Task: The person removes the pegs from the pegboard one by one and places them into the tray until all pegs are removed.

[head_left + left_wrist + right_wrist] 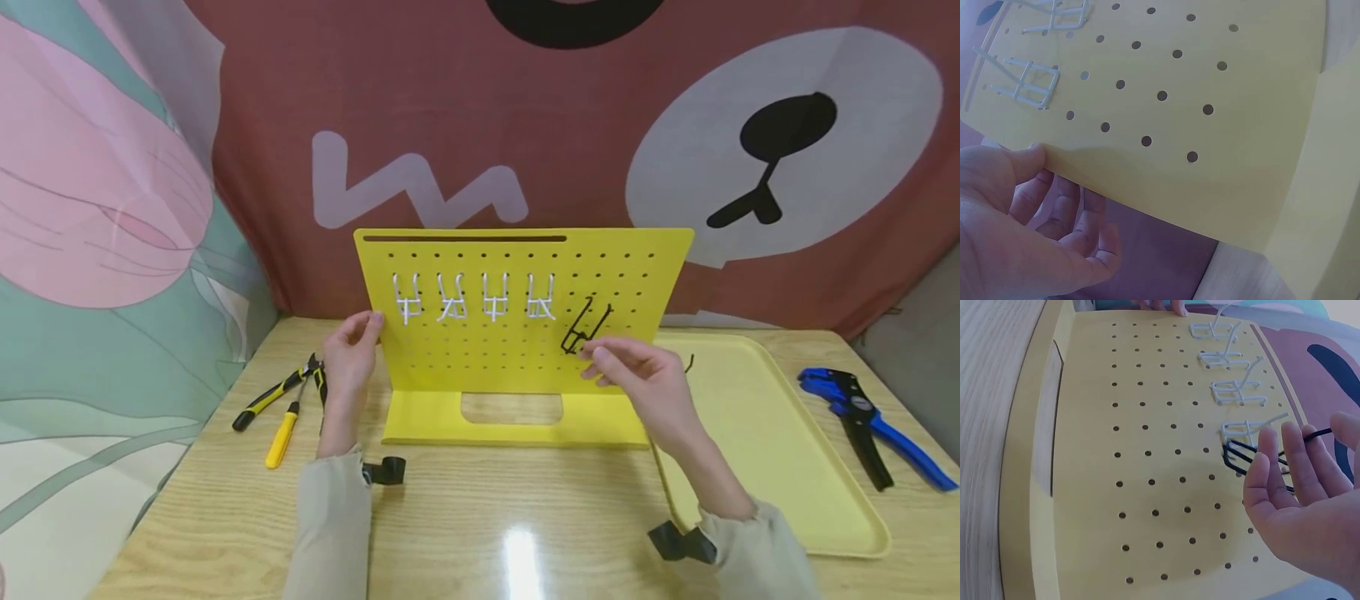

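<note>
Left grip [352, 357], partly hidden behind pegboard [517, 346], pinches its edge; right grip [637, 375] pinches black hook [580, 335], partly obscuring it.

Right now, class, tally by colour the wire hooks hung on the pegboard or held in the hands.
White hooks: 4, on the pegboard
Black hook: 1, held in the right hand
Total: 5

A yellow-handled screwdriver [281, 439] lies beside black-and-yellow pliers [272, 398] on the left of a wood-grain counter [450, 517]; at right, a blue-and-black wire stripper [861, 408] rests near a pale yellow tray [772, 467]. On the far side hangs a reddish-brown cloth [420, 92] printed with a cartoon muzzle, with pink-and-green floral fabric [97, 208] to its left.
</note>
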Motion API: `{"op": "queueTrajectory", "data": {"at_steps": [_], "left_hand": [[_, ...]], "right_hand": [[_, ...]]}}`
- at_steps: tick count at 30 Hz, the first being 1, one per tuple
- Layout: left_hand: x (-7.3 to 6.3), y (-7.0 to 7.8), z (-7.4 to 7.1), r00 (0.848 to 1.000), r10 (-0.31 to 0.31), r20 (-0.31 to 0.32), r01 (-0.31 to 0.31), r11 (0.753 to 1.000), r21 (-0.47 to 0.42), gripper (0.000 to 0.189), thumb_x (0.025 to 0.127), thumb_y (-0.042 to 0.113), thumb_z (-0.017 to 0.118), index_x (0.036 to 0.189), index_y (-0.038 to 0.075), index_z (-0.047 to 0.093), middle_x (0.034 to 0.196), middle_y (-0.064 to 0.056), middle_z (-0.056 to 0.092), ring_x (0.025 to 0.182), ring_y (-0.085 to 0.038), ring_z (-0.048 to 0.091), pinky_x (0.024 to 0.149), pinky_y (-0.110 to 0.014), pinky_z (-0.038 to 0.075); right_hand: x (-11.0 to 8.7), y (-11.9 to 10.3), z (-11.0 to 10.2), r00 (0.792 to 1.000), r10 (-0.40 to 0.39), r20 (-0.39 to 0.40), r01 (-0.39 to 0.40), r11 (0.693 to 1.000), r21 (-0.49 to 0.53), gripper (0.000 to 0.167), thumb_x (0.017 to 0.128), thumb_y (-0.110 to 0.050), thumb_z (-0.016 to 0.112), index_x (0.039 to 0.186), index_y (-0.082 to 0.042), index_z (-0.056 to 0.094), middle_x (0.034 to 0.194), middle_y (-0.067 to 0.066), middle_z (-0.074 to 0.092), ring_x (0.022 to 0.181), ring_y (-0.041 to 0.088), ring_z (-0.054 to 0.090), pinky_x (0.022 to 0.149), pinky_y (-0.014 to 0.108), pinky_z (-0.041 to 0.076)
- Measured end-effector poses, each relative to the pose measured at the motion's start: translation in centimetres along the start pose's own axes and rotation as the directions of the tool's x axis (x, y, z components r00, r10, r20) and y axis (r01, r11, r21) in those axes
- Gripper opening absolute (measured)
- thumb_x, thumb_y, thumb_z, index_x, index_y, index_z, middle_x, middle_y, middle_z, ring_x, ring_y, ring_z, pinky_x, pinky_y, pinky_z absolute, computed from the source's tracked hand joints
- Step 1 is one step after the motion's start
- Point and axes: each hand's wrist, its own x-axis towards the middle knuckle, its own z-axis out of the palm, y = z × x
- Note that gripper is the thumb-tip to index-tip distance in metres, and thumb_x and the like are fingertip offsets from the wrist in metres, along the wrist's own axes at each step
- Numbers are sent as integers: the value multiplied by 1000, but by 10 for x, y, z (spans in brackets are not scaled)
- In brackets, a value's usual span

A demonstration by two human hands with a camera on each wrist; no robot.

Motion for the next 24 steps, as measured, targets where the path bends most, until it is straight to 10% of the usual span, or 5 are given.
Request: {"op": "queueTrajectory", "data": {"at_steps": [6, 15, 24], "left_hand": [[0, 1, 0, 1000, -12, -4, 12, 1000, 4, 35, 95, 32, 61, 117, 5, 65, 111, -7, 61, 98, -17, 55, 88, -30, 43], [0, 0, 0, 1000, -4, -8, 4, 1000, 4, 35, 95, 31, 62, 116, 4, 66, 109, -7, 61, 96, -16, 56, 86, -29, 43], [0, 0, 0, 1000, 14, 9, -14, 1000, 4, 37, 96, 31, 60, 117, 2, 65, 110, -11, 60, 97, -18, 54, 85, -29, 43]], "right_hand": [[-4, 6, -11, 1000, 6, 21, -6, 999, 41, 26, 99, -9, 53, 107, 16, 60, 92, 6, 72, 78, 15, 67, 68, 25, 54], [-9, 13, -31, 998, 28, 52, -31, 998, 59, 21, 101, -11, 48, 102, -6, 68, 90, 5, 72, 79, 15, 68, 70, 25, 54], [-9, 12, -62, 997, 57, 48, -53, 995, -81, 24, 102, -14, 47, 105, 0, 66, 89, 3, 71, 80, 12, 67, 67, 22, 53]]}}
